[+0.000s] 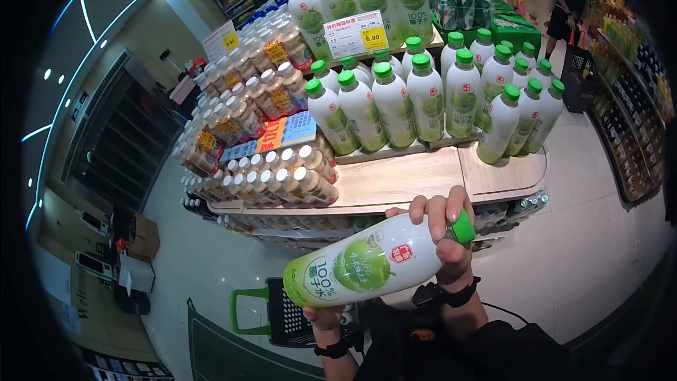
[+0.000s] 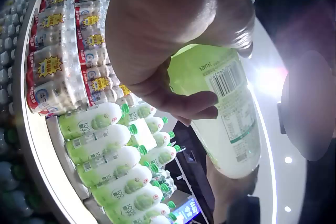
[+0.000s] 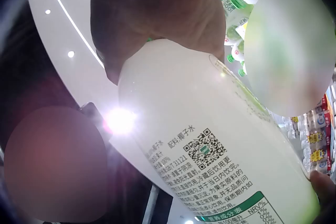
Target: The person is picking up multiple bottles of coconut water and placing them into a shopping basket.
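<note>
A large coconut water bottle (image 1: pixel 363 262), white and green with a green cap, lies tilted across the front of the body. My right hand (image 1: pixel 448 233) grips it round the neck, just below the cap. At the lower left end my left hand (image 1: pixel 324 317) holds the base, mostly hidden under the bottle in the head view; the left wrist view shows its fingers (image 2: pixel 184 103) curled against the green bottom. The label's picture side faces the head camera. Toward the right wrist camera turns the back, with a QR code (image 3: pixel 205 149) and printed text.
Rows of matching bottles (image 1: pixel 391 109) stand on a wooden display table (image 1: pixel 402 183). Packs of small white-capped bottles (image 1: pixel 282 176) fill its left side. A price sign (image 1: pixel 356 34) stands among the bottles. Below is a black shopping basket (image 1: pixel 285 317). A person (image 1: pixel 570 0) stands at far right.
</note>
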Demonstrator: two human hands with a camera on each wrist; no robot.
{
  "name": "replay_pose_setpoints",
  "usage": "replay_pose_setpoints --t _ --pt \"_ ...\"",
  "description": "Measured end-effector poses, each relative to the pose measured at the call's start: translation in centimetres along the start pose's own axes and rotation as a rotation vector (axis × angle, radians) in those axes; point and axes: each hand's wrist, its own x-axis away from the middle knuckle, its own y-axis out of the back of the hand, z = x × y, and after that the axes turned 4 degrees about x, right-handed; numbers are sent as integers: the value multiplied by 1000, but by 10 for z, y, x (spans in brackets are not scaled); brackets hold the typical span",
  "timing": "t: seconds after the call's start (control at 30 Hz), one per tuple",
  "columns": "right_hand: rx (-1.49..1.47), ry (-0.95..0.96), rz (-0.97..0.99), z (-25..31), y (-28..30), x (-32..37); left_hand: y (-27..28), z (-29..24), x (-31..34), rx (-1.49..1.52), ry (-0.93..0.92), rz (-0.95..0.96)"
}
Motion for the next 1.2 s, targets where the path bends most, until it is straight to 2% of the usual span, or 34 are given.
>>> replay_pose_setpoints --t 0.03,0.07,0.1,0.13,0.2,0.23,0.3,0.4,0.5,0.57,0.7,0.77,0.8,0.87,0.97,1.0,1.03,1.07,1.1,1.17,1.2 --pt "-9 -26 -20 2 -5 -1 -8 -1 4 79 -52 16" --pt "-15 -58 -41 5 -10 0 -25 -5 4 -8 -132 -2" --pt "-19 -94 -62 8 -14 2 -28 -4 7 -6 -125 -5" --pt "-38 -188 -121 7 -18 6 -29 -4 10 -58 -249 -65" --pt "6 -252 -206 4 -25 9 -58 -14 15 -251 -477 -179" --pt "10 -277 -263 5 -28 11 -58 -17 22 -254 -474 -182" --pt "114 -292 -257 -1 -11 26 -55 -22 31 -505 -580 -184" --pt "259 -319 -222 11 -8 28 -86 -32 31 -663 -683 -152" --pt "274 -341 -197 13 0 31 -97 -37 31 -654 -728 -83" --pt "257 -335 -194 14 1 30 -102 -40 33 -610 -622 -86" --pt "132 -229 -138 28 -20 23 -83 -38 24 -608 -526 -70" --pt "94 -102 -96 25 -27 27 -83 -42 16 -592 -455 10" --pt "79 -53 1 22 -25 28 -83 -46 12 -584 -430 38" --pt "84 -32 51 19 -34 24 -85 -59 8 -363 -264 34" --pt "60 -39 117 3 -42 20 -81 -81 -2 -174 -173 21" --pt "30 -63 121 -3 -45 20 -79 -84 -5 -160 -178 19" --pt "40 -71 132 -9 -52 19 -77 -87 -6 -198 -283 41" --pt "-6 -134 1 -18 -61 20 -74 -89 -7 -236 -388 56" --pt "-50 -197 -130 -25 -68 21 -71 -91 -10 -220 -395 43" --pt "72 -249 -145 -38 -66 25 -63 -94 -16 -364 -712 119" --pt "220 -337 -129 -47 -67 28 -55 -98 -18 -358 -712 105"
